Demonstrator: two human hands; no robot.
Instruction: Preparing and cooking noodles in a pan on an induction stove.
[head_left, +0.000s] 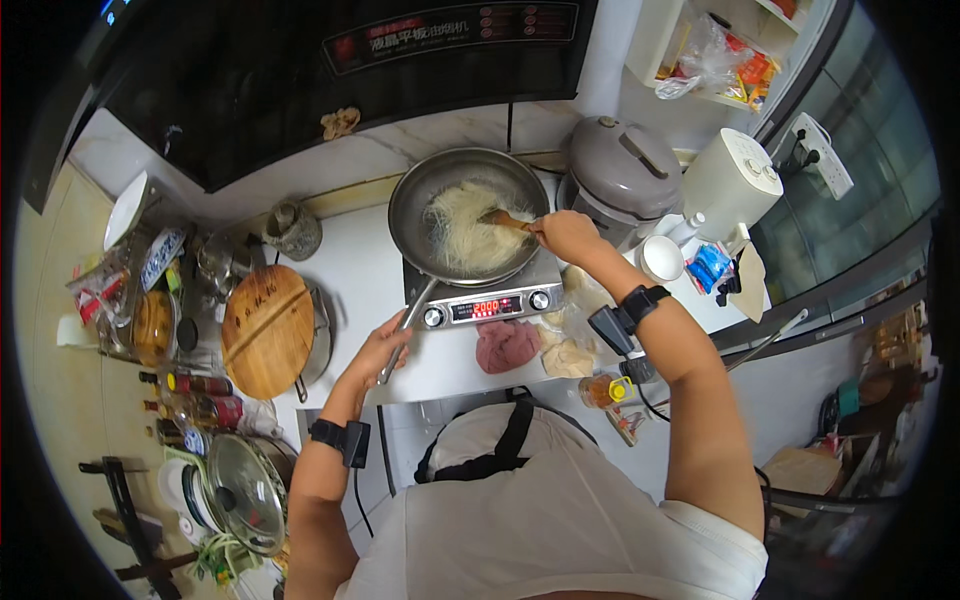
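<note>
A dark frying pan (409, 225) rests on an induction cooker (484, 304) with a lit red display. Thin pale noodles (472, 232) lie in a loose heap in the pan. My left hand (382, 349) is closed around the pan's metal handle (409, 322), which points down towards me. Over the pan's right rim, my right hand (568, 236) grips a wooden spatula (511, 220); its blade is partly hidden among the noodles. A crumpled reddish cloth (508, 346) lies just in front of the cooker, beside a beige cloth (568, 358).
Left of the pan are a round wooden board (268, 330) on a pot and a stone mortar (292, 231). At right stand a grey electric pressure cooker (626, 165), a white bowl (661, 259) and a white appliance (731, 180). A range hood (337, 75) hangs behind.
</note>
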